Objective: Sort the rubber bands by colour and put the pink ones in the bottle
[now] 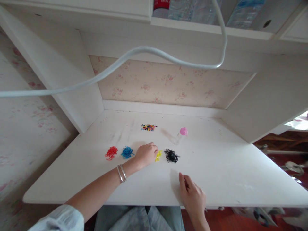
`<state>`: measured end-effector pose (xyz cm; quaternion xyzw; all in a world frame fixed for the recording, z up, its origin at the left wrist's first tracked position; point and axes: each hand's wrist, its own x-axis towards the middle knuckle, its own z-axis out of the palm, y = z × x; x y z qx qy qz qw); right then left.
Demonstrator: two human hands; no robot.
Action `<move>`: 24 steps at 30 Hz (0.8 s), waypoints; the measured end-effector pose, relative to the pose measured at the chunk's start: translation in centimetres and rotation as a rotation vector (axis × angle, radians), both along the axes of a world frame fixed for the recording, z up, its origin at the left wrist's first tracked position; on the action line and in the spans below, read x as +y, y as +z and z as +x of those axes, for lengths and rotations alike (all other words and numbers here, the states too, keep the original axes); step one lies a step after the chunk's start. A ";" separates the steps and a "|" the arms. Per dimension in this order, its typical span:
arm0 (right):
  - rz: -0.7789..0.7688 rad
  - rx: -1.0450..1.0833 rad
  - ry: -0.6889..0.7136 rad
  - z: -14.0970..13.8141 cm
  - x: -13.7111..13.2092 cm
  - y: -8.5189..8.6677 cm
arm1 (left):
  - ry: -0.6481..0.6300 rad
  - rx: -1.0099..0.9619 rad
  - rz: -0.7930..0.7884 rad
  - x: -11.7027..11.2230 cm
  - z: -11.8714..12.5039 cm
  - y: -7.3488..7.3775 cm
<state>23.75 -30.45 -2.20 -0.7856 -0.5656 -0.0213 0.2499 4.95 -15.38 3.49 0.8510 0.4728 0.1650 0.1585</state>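
Observation:
On the white desk (pixel 216 166) lie small heaps of tiny elastic bands: a red heap (pixel 111 152), a blue heap (pixel 126 152), a yellow heap (pixel 158 156) and a black heap (pixel 171 156). A mixed-colour heap (pixel 148 127) lies farther back. My left hand (pixel 145 154), with bangles at the wrist, is curled closed with its fingertips at the yellow heap; what they pinch is hidden. My right hand (pixel 192 195) rests near the front edge, fingers loosely together, nothing visible in it.
A clear bottle with a pink cap (pixel 183 131) lies on its side at the back. A white cable (pixel 144 51) hangs across the view in front of the shelf. The desk sits in an alcove with side walls. Clutter stands on the floor at right.

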 end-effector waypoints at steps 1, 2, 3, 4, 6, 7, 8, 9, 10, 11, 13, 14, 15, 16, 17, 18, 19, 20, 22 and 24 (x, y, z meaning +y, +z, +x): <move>0.000 -0.001 -0.001 0.0 0.0 0.0 | -0.001 -0.008 0.002 -0.1 0.0 -0.1; 0.000 0.000 -0.003 0.0 0.0 0.0 | -0.001 -0.016 0.005 -0.2 0.0 -0.1; -0.002 0.001 -0.003 0.0 0.0 0.0 | 0.000 -0.026 0.008 -0.2 -0.1 0.0; -0.001 0.002 -0.003 0.0 0.0 0.0 | 0.004 -0.038 0.012 -0.2 -0.3 0.2; -0.001 0.009 0.000 0.0 0.0 0.0 | 0.021 -0.068 0.022 -0.2 -0.9 0.8; -0.001 0.011 0.000 0.0 0.0 0.0 | 0.034 -0.086 0.028 -0.2 -1.3 1.2; -0.003 0.013 -0.002 0.0 -0.1 0.0 | 0.047 -0.105 0.034 -0.3 -1.7 1.5; -0.007 0.015 -0.005 0.0 -0.1 -0.1 | 0.059 -0.122 0.040 -0.4 -2.2 1.8; -0.013 0.016 -0.010 0.0 -0.1 -0.1 | 0.069 -0.136 0.045 -0.7 -2.8 2.0; -0.020 0.017 -0.013 0.0 -0.1 -0.1 | 0.081 -0.155 0.048 -1.0 -3.4 2.2; -0.037 0.020 -0.015 0.1 -0.1 -0.3 | 0.124 -0.231 0.039 -1.9 -4.9 2.0; -0.046 0.021 -0.015 0.1 -0.1 -0.3 | 0.157 -0.284 0.024 -2.4 -5.6 1.8; -0.057 0.020 -0.015 0.1 -0.1 -0.3 | 0.198 -0.340 0.000 -3.0 -6.4 1.4; -0.069 0.018 -0.015 0.2 -0.1 -0.4 | 0.244 -0.393 -0.031 -3.6 -7.2 0.9; -0.082 0.015 -0.015 0.2 -0.1 -0.4 | 0.292 -0.434 -0.065 -4.2 -8.0 0.4; -0.097 0.012 -0.015 0.2 -0.1 -0.3 | 0.338 -0.459 -0.098 -4.8 -8.7 -0.2; -0.114 0.010 -0.015 0.1 -0.1 -0.3 | 0.383 -0.478 -0.126 -5.4 -9.4 -0.7; -0.131 0.009 -0.016 0.1 -0.1 -0.2 | 0.422 -0.496 -0.149 -5.8 -10.1 -1.3; -0.173 0.010 -0.018 -0.1 0.0 0.1 | 0.479 -0.536 -0.185 -6.6 -11.0 -2.1; -0.221 0.020 -0.022 -0.2 0.1 0.4 | 0.504 -0.581 -0.216 -7.2 -11.6 -2.7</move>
